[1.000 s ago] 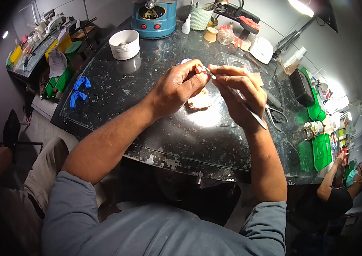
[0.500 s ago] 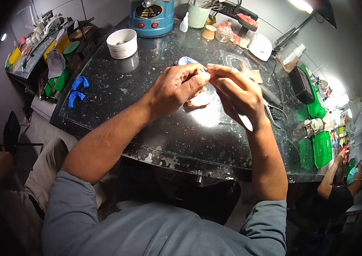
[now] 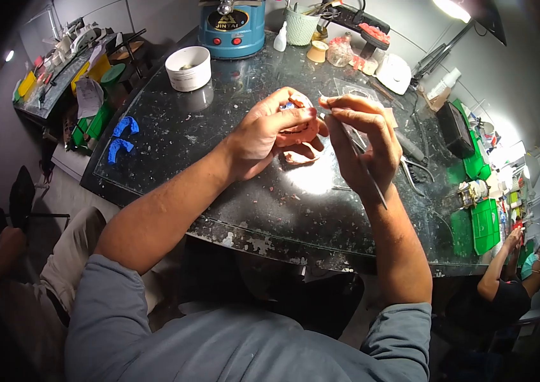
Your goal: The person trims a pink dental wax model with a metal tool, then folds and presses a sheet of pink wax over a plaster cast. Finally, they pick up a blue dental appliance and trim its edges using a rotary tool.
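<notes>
A pink dental cast (image 3: 300, 134) is in my left hand (image 3: 258, 132), whose thumb and fingers are closed on its edge. Facing it, my right hand (image 3: 369, 130) grips a slim metal carving tool (image 3: 377, 190). The tool's lower end points down across my right wrist; its other tip is hard to make out among the fingers. My right fingertips are close to the cast but appear apart from it. Below the cast, a second pink piece (image 3: 302, 155) lies on the dark bench (image 3: 232, 197), under a bright patch of lamp light.
Two blue arch-shaped pieces (image 3: 125, 126) lie at the left. A white tub (image 3: 188, 69) and a blue machine (image 3: 232, 32) stand behind. Pliers (image 3: 415, 175) and a grey cylindrical handpiece (image 3: 411, 146) lie right of my hand. A masked person (image 3: 505, 280) works at far right.
My hands have drawn apart, and the left has turned so that the pink cast shows. The carving tool has rotated in my right hand, its lower end now seen edge-on.
</notes>
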The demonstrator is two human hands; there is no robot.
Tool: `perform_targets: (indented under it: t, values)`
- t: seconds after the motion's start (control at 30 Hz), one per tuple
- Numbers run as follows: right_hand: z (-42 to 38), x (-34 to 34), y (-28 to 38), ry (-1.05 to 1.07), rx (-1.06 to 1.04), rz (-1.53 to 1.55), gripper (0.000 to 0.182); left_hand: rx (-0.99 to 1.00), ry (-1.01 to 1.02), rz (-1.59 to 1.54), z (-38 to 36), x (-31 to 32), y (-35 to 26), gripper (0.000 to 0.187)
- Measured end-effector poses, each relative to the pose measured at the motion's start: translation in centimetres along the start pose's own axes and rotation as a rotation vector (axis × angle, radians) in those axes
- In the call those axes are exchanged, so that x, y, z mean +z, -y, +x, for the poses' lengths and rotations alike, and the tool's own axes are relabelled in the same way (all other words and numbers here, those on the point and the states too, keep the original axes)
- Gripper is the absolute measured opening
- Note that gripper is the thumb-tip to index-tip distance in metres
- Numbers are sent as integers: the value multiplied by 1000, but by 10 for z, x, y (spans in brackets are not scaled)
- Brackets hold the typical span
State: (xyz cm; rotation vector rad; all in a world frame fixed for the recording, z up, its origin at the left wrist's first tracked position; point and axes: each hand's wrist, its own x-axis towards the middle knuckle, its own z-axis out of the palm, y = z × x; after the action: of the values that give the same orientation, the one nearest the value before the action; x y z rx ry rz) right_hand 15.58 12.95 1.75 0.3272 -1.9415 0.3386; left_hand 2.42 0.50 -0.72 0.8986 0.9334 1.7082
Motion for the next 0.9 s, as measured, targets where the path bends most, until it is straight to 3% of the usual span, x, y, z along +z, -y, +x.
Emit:
perform_targets:
  t: [0.03, 0.2, 0.3, 0.4, 0.47, 0.53, 0.6, 0.67, 0.9]
  values:
    - [0, 1, 1, 4, 16, 37, 20, -8, -49, -125, 0, 5, -1, 24]
    - [-5, 5, -2, -4, 51, 87, 20, -60, 54, -87, -2, -5, -5, 21]
    - [-7, 6, -5, 0, 86, 104, 20, -94, -75, 37, 1, -1, -5, 25]
    - [-12, 10, -11, -33, 120, 153, 20, -117, -91, -161, 2, -2, -9, 22]
    - [-16, 13, -15, -49, 170, 265, 20, -119, -14, -159, 0, -15, -5, 25]
    - [-15, 11, -12, -42, 163, 286, 20, -62, 308, -142, -2, -16, -7, 28]
    - [-11, 9, -6, -32, 155, 309, 20, -33, 217, -96, -6, -4, -6, 26]
    - [-8, 6, 0, -1, 83, 202, 20, 128, 55, 39, -7, 4, -7, 25]
    - [-4, 0, -2, 55, 19, 132, 18, 111, 80, 61, -4, 1, -9, 25]
